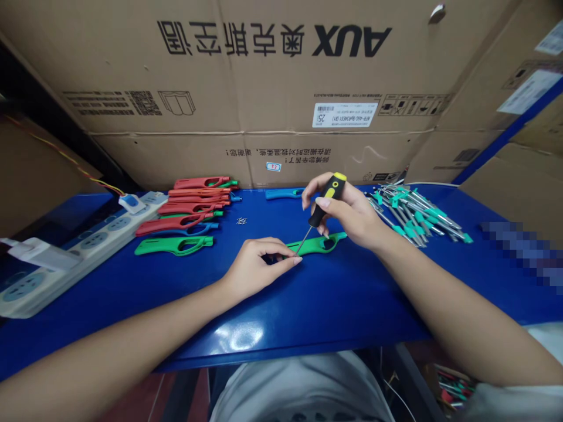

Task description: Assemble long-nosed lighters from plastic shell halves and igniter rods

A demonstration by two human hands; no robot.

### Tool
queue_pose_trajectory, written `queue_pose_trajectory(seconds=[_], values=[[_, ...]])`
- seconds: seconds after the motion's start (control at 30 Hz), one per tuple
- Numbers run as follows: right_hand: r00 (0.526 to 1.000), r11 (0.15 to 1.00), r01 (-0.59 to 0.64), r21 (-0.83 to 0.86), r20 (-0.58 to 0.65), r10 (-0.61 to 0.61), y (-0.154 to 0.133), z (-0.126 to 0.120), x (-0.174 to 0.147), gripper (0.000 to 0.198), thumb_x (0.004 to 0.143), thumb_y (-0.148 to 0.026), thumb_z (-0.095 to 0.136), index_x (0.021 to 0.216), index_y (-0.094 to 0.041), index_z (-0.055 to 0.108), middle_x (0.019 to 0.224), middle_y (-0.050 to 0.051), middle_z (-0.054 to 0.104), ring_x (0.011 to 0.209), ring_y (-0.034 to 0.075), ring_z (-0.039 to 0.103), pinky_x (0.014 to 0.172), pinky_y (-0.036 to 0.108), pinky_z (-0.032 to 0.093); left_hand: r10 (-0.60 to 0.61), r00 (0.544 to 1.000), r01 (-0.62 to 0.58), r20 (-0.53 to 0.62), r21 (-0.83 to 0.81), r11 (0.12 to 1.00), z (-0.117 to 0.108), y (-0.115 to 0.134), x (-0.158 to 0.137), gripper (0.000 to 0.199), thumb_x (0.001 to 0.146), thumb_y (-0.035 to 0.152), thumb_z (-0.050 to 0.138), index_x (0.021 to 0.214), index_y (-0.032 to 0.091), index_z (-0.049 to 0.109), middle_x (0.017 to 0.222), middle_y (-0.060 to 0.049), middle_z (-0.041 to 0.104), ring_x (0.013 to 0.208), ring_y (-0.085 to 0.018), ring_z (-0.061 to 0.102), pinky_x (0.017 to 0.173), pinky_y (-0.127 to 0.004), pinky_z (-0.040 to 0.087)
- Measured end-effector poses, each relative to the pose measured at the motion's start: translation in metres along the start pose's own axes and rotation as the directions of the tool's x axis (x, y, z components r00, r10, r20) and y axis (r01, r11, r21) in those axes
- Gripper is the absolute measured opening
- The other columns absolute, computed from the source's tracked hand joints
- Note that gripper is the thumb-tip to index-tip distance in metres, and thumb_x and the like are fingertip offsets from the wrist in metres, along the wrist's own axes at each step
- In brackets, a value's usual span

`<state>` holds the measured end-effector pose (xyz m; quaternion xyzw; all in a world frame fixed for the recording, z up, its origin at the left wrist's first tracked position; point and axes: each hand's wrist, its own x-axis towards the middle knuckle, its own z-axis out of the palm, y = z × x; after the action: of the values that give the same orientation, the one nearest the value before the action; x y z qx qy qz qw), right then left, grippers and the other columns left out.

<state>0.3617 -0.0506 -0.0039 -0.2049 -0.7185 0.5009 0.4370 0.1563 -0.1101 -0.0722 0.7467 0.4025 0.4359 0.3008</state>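
Observation:
My right hand (354, 214) grips a screwdriver (326, 202) with a black and yellow handle. Its shaft slants down to the left, and the tip ends by the fingertips of my left hand (259, 261). Those fingers are closed on the left end of a green lighter handle (313, 245), a plastic casing with a trigger loop, lying on the blue table (281, 313). My left fingers hide part of that end, so I cannot tell exactly what the tip touches. A few tiny metal screws (241, 221) lie behind my left hand.
Red lighter handles (189, 208), with green and blue ones among them, are stacked at left beside a white power strip (92, 240). A blue handle (281, 193) lies at the back. Metal rods with green ends (416, 217) are piled right. A cardboard box (264, 88) walls the back.

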Motion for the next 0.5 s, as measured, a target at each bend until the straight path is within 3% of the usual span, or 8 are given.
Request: queue_pose_trajectory(seconds=[0.07, 0.13, 0.23, 0.3, 0.37, 0.5], values=[[0.998, 0.998, -0.028, -0.049, 0.051, 0.03, -0.003, 0.003, -0.001, 0.033, 0.092, -0.044, 0.065, 0.113, -0.021, 0.054, 0.09, 0.0, 0.064, 0.053, 0.007, 0.056, 0.042, 0.02, 0.048, 0.004, 1.0, -0.004, 0.003, 0.009, 1.0, 0.001, 0.001, -0.001, 0.005, 0.082, 0.024, 0.079, 0.081, 0.019, 0.08, 0.079, -0.003, 0.077, 0.067, -0.013, 0.066, 0.063, -0.024, 0.05], [1.0, 0.989, -0.008, -0.145, -0.017, 0.005, -0.004, 0.009, -0.004, 0.041, 0.09, -0.042, 0.07, 0.122, -0.023, 0.053, 0.083, -0.001, 0.062, 0.051, 0.008, 0.053, 0.042, 0.02, 0.046, 0.016, 1.0, -0.016, 0.016, 0.008, 1.0, 0.002, 0.004, -0.002, 0.005, 0.082, 0.023, 0.078, 0.08, 0.019, 0.08, 0.078, -0.003, 0.077, 0.067, -0.014, 0.067, 0.064, -0.024, 0.051], [0.966, 0.927, 0.088, -0.364, -0.197, -0.169, -0.003, 0.019, -0.008, 0.062, 0.079, -0.039, 0.082, 0.132, -0.027, 0.053, 0.08, -0.002, 0.06, 0.054, 0.01, 0.053, 0.046, 0.022, 0.048, 0.017, 0.999, -0.018, 0.046, 0.007, 1.0, 0.002, 0.006, -0.002, 0.005, 0.083, 0.024, 0.077, 0.081, 0.02, 0.08, 0.078, -0.003, 0.077, 0.067, -0.014, 0.067, 0.064, -0.025, 0.052], [0.938, 0.87, 0.145, -0.472, -0.215, -0.273, -0.004, 0.024, -0.011, 0.065, 0.077, -0.041, 0.083, 0.134, -0.03, 0.053, 0.089, 0.0, 0.064, 0.057, 0.011, 0.053, 0.05, 0.024, 0.05, 0.003, 0.999, -0.005, 0.05, 0.021, 1.0, 0.001, 0.007, -0.002, 0.006, 0.083, 0.024, 0.077, 0.08, 0.02, 0.08, 0.079, -0.003, 0.077, 0.068, -0.015, 0.067, 0.065, -0.025, 0.052], [0.948, 0.869, 0.162, -0.467, -0.171, -0.269, -0.006, 0.027, -0.013, 0.055, 0.086, -0.043, 0.074, 0.136, -0.031, 0.053, 0.104, 0.004, 0.066, 0.057, 0.011, 0.055, 0.052, 0.026, 0.051, -0.013, 0.999, 0.011, 0.043, 0.04, 0.999, 0.0, 0.006, -0.002, 0.007, 0.083, 0.025, 0.077, 0.08, 0.02, 0.08, 0.08, -0.003, 0.077, 0.07, -0.015, 0.068, 0.066, -0.026, 0.052], [0.996, 0.967, 0.083, -0.239, 0.01, -0.083, -0.013, 0.025, -0.012, 0.047, 0.101, -0.04, 0.051, 0.145, -0.032, 0.04, 0.117, 0.006, 0.065, 0.053, 0.008, 0.058, 0.05, 0.024, 0.053, -0.026, 0.998, 0.023, 0.049, 0.065, 0.998, -0.002, 0.001, 0.0, 0.007, 0.084, 0.025, 0.076, 0.081, 0.02, 0.08, 0.081, -0.003, 0.077, 0.07, -0.016, 0.068, 0.067, -0.027, 0.052]])
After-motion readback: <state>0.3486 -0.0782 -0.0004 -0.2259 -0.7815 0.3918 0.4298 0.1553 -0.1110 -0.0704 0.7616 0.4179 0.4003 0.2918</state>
